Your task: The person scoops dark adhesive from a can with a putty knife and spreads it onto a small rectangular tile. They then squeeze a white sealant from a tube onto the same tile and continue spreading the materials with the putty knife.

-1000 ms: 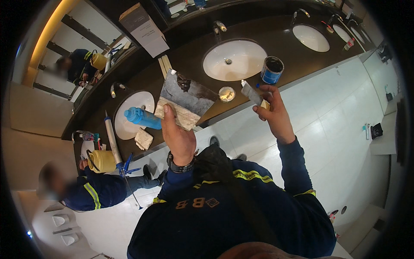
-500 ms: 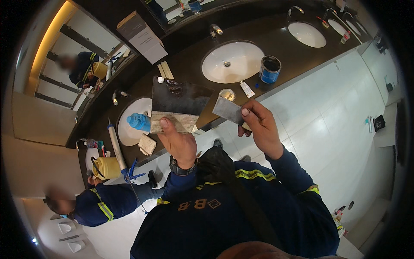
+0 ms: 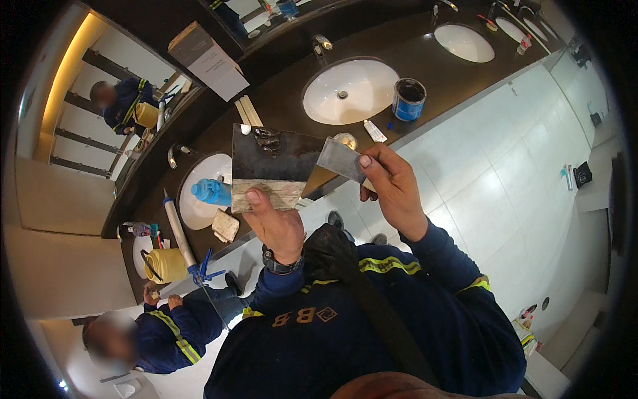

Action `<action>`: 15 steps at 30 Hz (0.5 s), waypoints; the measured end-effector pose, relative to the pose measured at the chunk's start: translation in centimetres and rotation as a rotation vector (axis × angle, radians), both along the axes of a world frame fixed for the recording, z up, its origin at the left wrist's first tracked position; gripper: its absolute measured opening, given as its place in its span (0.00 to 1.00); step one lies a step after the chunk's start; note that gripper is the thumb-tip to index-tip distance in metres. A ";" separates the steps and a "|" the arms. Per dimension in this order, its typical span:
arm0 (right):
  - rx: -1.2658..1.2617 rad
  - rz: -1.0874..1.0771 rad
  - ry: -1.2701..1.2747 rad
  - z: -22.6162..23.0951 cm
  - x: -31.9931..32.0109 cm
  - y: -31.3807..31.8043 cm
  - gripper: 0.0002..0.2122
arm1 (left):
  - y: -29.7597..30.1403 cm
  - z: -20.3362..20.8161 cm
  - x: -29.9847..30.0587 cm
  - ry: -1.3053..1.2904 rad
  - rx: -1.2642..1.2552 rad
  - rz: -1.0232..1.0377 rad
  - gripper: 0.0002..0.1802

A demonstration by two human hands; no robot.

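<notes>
My left hand (image 3: 276, 229) grips a flat dark board (image 3: 286, 156) by its pale, tape-like lower strip, thumb on top. A glossy dark dab of paste (image 3: 267, 139) and a small white blob (image 3: 245, 130) sit near the board's upper left. Between the thumb and fingers of my right hand (image 3: 399, 193) is a putty knife (image 3: 339, 159), its flat grey rectangular blade pointing left to the board's right edge. Beyond the blade, partly hidden, lies a small round tin of pale stuff (image 3: 347, 139). A white tube (image 3: 374, 131) and a blue can with dark contents (image 3: 407, 110) stand nearby.
White sinks (image 3: 349, 93) are set in a dark counter (image 3: 279, 83). Left are a blue bottle (image 3: 211, 192), a folded cloth (image 3: 226, 226), a caulking gun (image 3: 178, 229) and a yellow bucket (image 3: 166, 265). A co-worker (image 3: 159, 336) is at the lower left. A cardboard box (image 3: 209, 63) stands behind.
The putty knife and my right hand have shifted left and slightly up, nearer the board. The board is tilted so its dark paste shows more clearly. The co-worker has leaned away from the bucket.
</notes>
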State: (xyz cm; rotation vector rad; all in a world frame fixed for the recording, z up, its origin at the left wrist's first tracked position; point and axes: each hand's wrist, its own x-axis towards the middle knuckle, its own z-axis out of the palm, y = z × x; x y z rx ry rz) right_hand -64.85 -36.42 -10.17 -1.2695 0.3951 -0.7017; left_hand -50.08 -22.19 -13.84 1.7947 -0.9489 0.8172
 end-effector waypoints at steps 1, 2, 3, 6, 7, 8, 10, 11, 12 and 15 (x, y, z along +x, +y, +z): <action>-0.010 -0.009 0.006 0.0 0.0 0.0 0.10 | -0.1 0.2 -0.5 0.215 -0.109 -0.121 0.28; -0.021 -0.018 0.012 -0.1 -0.1 0.0 0.10 | -0.4 0.5 -1.0 0.422 -0.249 -0.224 0.28; -0.023 -0.014 0.021 0.0 -0.1 -0.1 0.10 | -1.1 2.1 -2.0 0.647 -0.464 -0.368 0.28; -0.022 -0.001 0.044 0.3 -0.3 -0.4 0.10 | -1.8 2.9 -2.5 0.838 -0.652 -0.534 0.28; -0.019 0.001 0.051 0.2 -0.4 -0.6 0.10 | -1.9 2.9 -2.4 0.822 -0.639 -0.548 0.28; -0.016 0.004 0.057 0.2 -0.4 -0.7 0.11 | -2.1 2.8 -2.4 0.812 -0.630 -0.524 0.28; -0.028 -0.002 0.036 0.0 -0.4 -0.8 0.11 | -2.2 2.7 -2.3 0.788 -0.609 -0.479 0.29; -0.033 -0.005 0.026 0.0 -0.4 -0.8 0.11 | -2.2 2.7 -2.3 0.780 -0.593 -0.473 0.29; -0.024 -0.004 0.028 0.1 -0.4 -0.8 0.11 | -2.2 2.7 -2.1 0.774 -0.576 -0.466 0.29; -0.018 -0.001 0.022 0.6 -0.3 -0.8 0.11 | -2.3 2.8 -2.6 0.900 -0.609 -0.470 0.28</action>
